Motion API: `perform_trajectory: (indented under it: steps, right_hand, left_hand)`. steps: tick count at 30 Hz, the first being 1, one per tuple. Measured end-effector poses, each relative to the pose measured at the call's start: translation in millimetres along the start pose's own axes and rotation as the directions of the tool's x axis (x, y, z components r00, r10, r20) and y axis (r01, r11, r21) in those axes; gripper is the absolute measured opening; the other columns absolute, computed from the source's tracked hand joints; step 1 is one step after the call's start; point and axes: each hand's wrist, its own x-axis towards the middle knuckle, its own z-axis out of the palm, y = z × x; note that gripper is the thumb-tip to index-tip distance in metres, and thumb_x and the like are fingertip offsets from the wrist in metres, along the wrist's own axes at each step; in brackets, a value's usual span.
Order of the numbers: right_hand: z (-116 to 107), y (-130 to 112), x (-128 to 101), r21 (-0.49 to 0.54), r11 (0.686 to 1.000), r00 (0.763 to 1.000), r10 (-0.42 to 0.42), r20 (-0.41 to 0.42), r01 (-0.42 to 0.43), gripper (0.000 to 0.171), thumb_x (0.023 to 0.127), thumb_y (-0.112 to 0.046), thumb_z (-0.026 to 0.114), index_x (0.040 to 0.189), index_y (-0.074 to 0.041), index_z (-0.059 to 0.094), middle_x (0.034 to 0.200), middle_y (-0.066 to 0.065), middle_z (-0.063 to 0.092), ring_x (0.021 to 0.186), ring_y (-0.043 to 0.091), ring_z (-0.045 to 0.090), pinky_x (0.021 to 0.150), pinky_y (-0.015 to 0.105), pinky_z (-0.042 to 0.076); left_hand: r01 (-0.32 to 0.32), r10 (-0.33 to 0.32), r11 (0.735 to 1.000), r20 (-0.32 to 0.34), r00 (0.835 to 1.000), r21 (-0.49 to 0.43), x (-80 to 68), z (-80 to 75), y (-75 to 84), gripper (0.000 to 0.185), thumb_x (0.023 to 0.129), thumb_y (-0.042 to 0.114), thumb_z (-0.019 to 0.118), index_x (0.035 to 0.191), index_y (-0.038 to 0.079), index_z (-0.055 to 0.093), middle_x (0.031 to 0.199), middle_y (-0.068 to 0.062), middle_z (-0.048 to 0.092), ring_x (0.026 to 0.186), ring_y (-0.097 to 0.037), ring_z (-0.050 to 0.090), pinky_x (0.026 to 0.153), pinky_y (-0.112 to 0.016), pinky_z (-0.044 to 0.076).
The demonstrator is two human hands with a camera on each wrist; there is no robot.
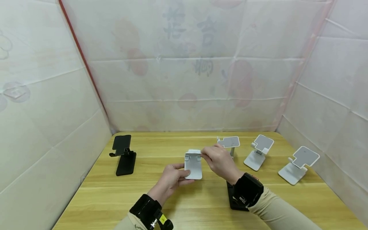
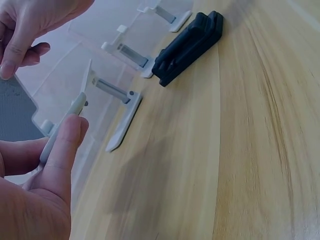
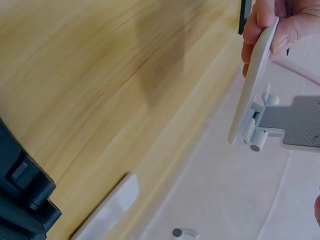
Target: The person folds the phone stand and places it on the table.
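A white phone stand [image 1: 193, 166] is held up over the table, partly unfolded. My left hand [image 1: 172, 179] grips its flat base, thumb on one face and fingers behind, as the left wrist view also shows with the left thumb [image 2: 62, 155] along the base. At the stand's upper plate, my right hand [image 1: 219, 159] pinches the edge. In the right wrist view the grey-padded plate [image 3: 295, 122] stands out from the base on its hinge; only a sliver of the right hand shows at the right edge there.
An unfolded black phone stand [image 1: 126, 163] is at the left. Several white ones stand on the right: one partly behind the right hand [image 1: 230, 141], another [image 1: 255, 159] and a third [image 1: 291, 173]. Below the right wrist lies a folded black stand [image 2: 187, 47]. Sheeted walls enclose the wooden table [image 1: 95, 198].
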Motion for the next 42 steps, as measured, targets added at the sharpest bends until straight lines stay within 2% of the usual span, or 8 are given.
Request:
perform_trajectory:
  steps: [4,12,19,24,27,32,39,42]
  right_hand:
    - [1,-1,1,-0.009,1.0,1.0,-0.012,-0.01,0.012,0.021,0.084,-0.002,0.081,0.094,-0.011,0.064,0.079,-0.002,0.066,0.065,0.009,0.056,0.073,0.034,0.053]
    - [-1,-4,0,-0.018,1.0,1.0,-0.019,-0.006,0.019,0.02,0.085,-0.003,0.08,0.094,-0.01,0.064,0.077,-0.003,0.062,0.068,0.009,0.057,0.078,0.032,0.052]
    - [0,-2,-1,-0.02,0.997,0.996,-0.081,-0.044,0.08,0.019,0.085,-0.001,0.078,0.092,-0.009,0.062,0.072,-0.002,0.058,0.062,0.01,0.054,0.071,0.033,0.051]
    - [0,-3,-4,-0.044,0.992,0.992,-0.12,-0.049,0.118,0.011,0.097,-0.007,0.068,0.089,-0.009,0.061,0.07,-0.001,0.056,0.06,0.011,0.052,0.068,0.032,0.052]
    - [1,-4,-7,-0.07,0.987,0.989,-0.146,-0.04,0.143,0.015,0.102,-0.012,0.061,0.087,-0.01,0.06,0.068,-0.002,0.052,0.058,0.011,0.048,0.068,0.031,0.052]
    - [3,-5,-12,-0.08,0.985,0.987,-0.158,-0.043,0.154,0.014,0.099,-0.011,0.064,0.086,-0.011,0.059,0.065,-0.002,0.047,0.057,0.011,0.042,0.068,0.031,0.049]
    - [4,-5,-11,-0.094,0.974,0.978,-0.207,-0.026,0.204,0.027,0.11,-0.015,0.047,0.088,-0.01,0.06,0.072,-0.003,0.061,0.06,0.01,0.052,0.07,0.031,0.052]
    - [4,-6,-11,-0.093,0.971,0.975,-0.221,-0.025,0.218,0.032,0.112,-0.014,0.041,0.087,-0.01,0.06,0.072,-0.003,0.063,0.061,0.01,0.053,0.069,0.032,0.051]
  left_hand:
    - [0.001,-0.001,1.0,0.0,1.0,-0.008,-1.7,-0.5,1.8,0.054,0.096,-0.005,0.065,0.143,-0.018,0.043,0.122,-0.032,0.065,0.101,-0.04,0.073,0.086,-0.042,0.063]
    - [0.001,-0.001,1.0,0.008,1.0,-0.01,-4.3,0.1,3.6,0.054,0.095,-0.005,0.065,0.143,-0.018,0.044,0.124,-0.032,0.065,0.101,-0.041,0.072,0.085,-0.041,0.064]
    - [-0.002,0.002,1.0,0.012,1.0,-0.002,-4.4,0.3,3.2,0.053,0.095,-0.005,0.065,0.142,-0.017,0.046,0.122,-0.031,0.066,0.1,-0.041,0.073,0.083,-0.039,0.064]
    - [0.0,0.0,1.0,0.01,1.0,-0.009,-4.6,0.7,1.5,0.052,0.094,-0.005,0.066,0.141,-0.017,0.048,0.121,-0.031,0.066,0.098,-0.041,0.073,0.082,-0.039,0.064]
    - [0.003,-0.003,1.0,0.008,1.0,-0.016,-4.8,1.7,1.2,0.051,0.095,-0.005,0.066,0.141,-0.017,0.048,0.122,-0.032,0.066,0.1,-0.041,0.073,0.082,-0.039,0.064]
    - [0.01,-0.009,1.0,0.011,1.0,-0.027,-4.8,2.4,2.4,0.052,0.095,-0.004,0.066,0.142,-0.017,0.047,0.124,-0.033,0.065,0.103,-0.041,0.072,0.083,-0.039,0.064]
    - [0.011,-0.009,0.998,0.023,1.0,-0.064,-3.3,2.1,6.0,0.051,0.095,-0.004,0.064,0.142,-0.017,0.047,0.125,-0.035,0.063,0.105,-0.039,0.072,0.086,-0.038,0.063]
    - [0.01,-0.007,0.997,0.035,0.999,-0.075,-2.9,1.5,7.7,0.051,0.097,-0.004,0.063,0.143,-0.017,0.046,0.126,-0.036,0.063,0.107,-0.039,0.071,0.086,-0.037,0.063]
